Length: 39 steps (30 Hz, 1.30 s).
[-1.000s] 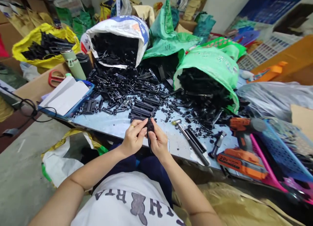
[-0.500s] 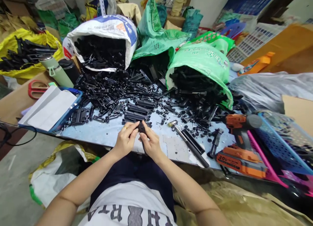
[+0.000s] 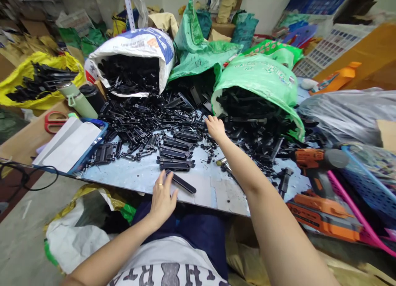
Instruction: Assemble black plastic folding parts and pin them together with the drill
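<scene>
My left hand (image 3: pixel 163 198) lies low over the table's front edge, fingers apart, its fingertips at the left end of a long black plastic bar (image 3: pixel 183 183). That bar rests flat and slightly slanted on the table. Farther out, my right hand (image 3: pixel 215 128) reaches to the loose small parts in front of the green bags. Its fingers are bent and slightly apart, and no held part shows. Just behind the left hand sits a stack of similar black bars (image 3: pixel 176 154). A hammer (image 3: pixel 223 164) is partly covered by my right forearm.
A heap of black parts (image 3: pixel 133 121) spreads before a white sack (image 3: pixel 136 44) and a green bag (image 3: pixel 256 77). At right stand an orange cordless drill (image 3: pixel 321 211) and a blue basket (image 3: pixel 368 183). Papers (image 3: pixel 68 143), scissors (image 3: pixel 55 121) and a pale green bottle (image 3: pixel 81 102) are at left.
My hands were together on a dark part near the table edge. They have separated: the right has moved forward to the loose parts, and the black bar now lies on the table.
</scene>
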Each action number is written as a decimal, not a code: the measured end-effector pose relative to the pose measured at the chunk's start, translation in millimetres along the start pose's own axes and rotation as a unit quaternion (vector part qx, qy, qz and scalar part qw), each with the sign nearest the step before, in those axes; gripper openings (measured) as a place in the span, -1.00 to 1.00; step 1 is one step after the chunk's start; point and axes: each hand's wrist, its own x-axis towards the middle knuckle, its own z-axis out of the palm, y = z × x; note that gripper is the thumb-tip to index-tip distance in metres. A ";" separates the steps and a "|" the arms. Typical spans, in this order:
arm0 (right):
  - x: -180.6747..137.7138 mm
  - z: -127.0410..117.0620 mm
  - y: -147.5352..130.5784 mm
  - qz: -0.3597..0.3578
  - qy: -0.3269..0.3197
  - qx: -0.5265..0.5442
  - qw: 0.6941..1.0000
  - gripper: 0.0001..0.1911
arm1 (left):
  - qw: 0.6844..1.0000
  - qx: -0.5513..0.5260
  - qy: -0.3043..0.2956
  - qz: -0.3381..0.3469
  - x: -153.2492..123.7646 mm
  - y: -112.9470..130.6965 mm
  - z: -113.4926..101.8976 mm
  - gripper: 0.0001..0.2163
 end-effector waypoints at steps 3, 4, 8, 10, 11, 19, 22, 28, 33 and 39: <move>9.9 1.4 6.7 -0.025 -0.017 -0.029 0.999 -0.66 | 0.968 0.155 -0.100 0.171 11.5 8.0 -7.0 -0.66; 7.8 -1.3 5.9 -0.034 -0.008 -0.035 0.999 -0.67 | 0.951 0.183 -0.131 0.215 16.6 9.3 -6.9 -0.68; -13.8 -22.0 6.6 -0.075 0.066 -0.066 0.993 -0.68 | 0.911 0.252 -0.164 0.281 32.7 3.5 -2.2 -0.79; -29.4 -34.5 9.7 -0.095 0.143 -0.060 0.983 -0.68 | 0.912 0.267 -0.158 0.267 35.8 -0.9 -2.9 -0.84; -38.9 -40.8 9.8 -0.102 0.170 -0.035 0.979 -0.67 | 0.919 0.263 -0.156 0.248 36.2 -1.8 -4.8 -0.85; -164.2 -75.6 -73.6 0.068 0.042 0.683 0.726 -0.46 | 0.972 -0.233 -0.016 0.012 36.8 31.7 -32.6 -0.40; -203.5 -74.8 -102.2 0.087 -0.032 0.725 0.682 -0.49 | 0.923 -0.378 -0.044 -0.056 34.7 38.3 -38.5 -0.58; -237.5 -70.6 -98.0 -0.141 0.125 0.325 0.927 -0.66 | 0.895 -0.384 -0.133 -0.183 21.2 36.3 -45.4 -0.82; -240.4 -52.6 -76.3 -0.188 0.025 0.235 0.953 -0.60 | 0.959 -0.223 -0.177 0.009 26.0 32.7 -38.3 -0.75; -258.6 -32.7 -40.8 -0.106 -0.075 0.182 0.975 -0.58 | 0.939 0.174 -0.228 0.189 48.1 2.5 -20.0 -0.76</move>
